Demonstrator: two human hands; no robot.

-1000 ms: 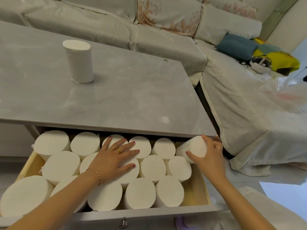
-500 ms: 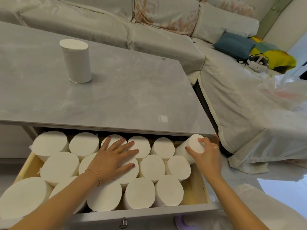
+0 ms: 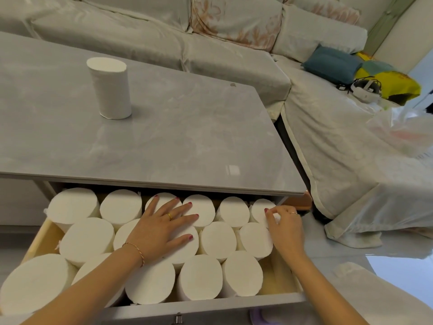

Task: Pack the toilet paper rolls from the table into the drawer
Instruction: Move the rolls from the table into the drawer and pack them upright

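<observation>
The open drawer [image 3: 278,285] under the grey table [image 3: 187,141] holds several white toilet paper rolls standing on end. My left hand [image 3: 161,228] lies flat, fingers spread, on top of the middle rolls. My right hand [image 3: 284,226] grips the roll [image 3: 259,209] at the drawer's back right corner, which stands almost upright among the others. One more roll [image 3: 109,87] stands upright on the table top, to the left and well away from both hands.
A pale covered sofa [image 3: 210,43] wraps around the table's far and right sides. On it lie a blue cushion [image 3: 332,63], a yellow item and a white headset [image 3: 366,89]. The drawer's front right corner shows bare wood.
My right hand has pushed the tilted roll down into the back right corner of the drawer, where it now stands nearly upright. My left hand has stayed on the middle rolls.
</observation>
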